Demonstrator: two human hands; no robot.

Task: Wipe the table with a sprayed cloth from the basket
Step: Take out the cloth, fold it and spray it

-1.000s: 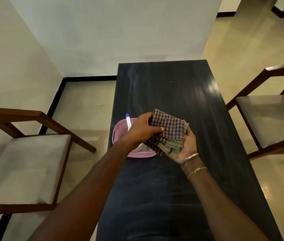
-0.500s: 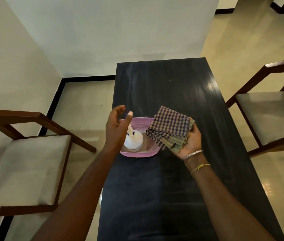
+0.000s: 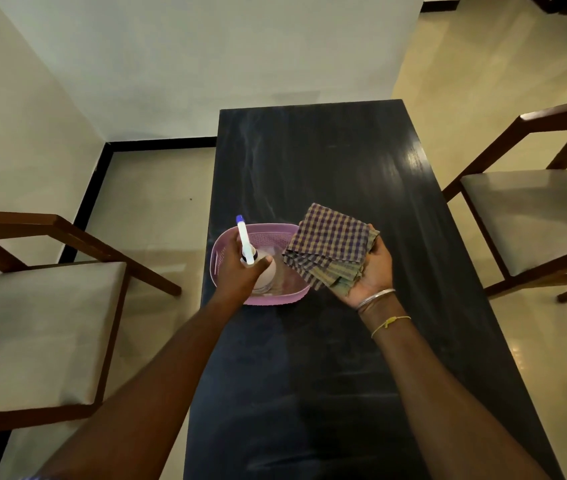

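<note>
- The folded purple-and-tan checked cloth (image 3: 330, 245) is carried on the upturned palm of the right grip (image 3: 374, 271), with fingers curled round its far edge. It is out of the basket and held just beside it, above the long dark wooden worktop (image 3: 327, 375).
- The white plastic spray bottle (image 3: 245, 244) with a blue-tipped nozzle is clasped at its neck by the left grip (image 3: 240, 271). Its base appears to sit inside the pink perforated plastic basket (image 3: 261, 228), which stands on the worktop near the left edge.
- The step in hand is judged to be the taking up of the bottle. The cloth has been fetched, but nothing has been sprayed or wiped yet.
- Next, the bottle must be lifted clear of the basket wall, the nozzle aimed at the cloth, and the trigger pressed. The cloth should be kept flat and close, so that the mist lands on the fabric.
</note>
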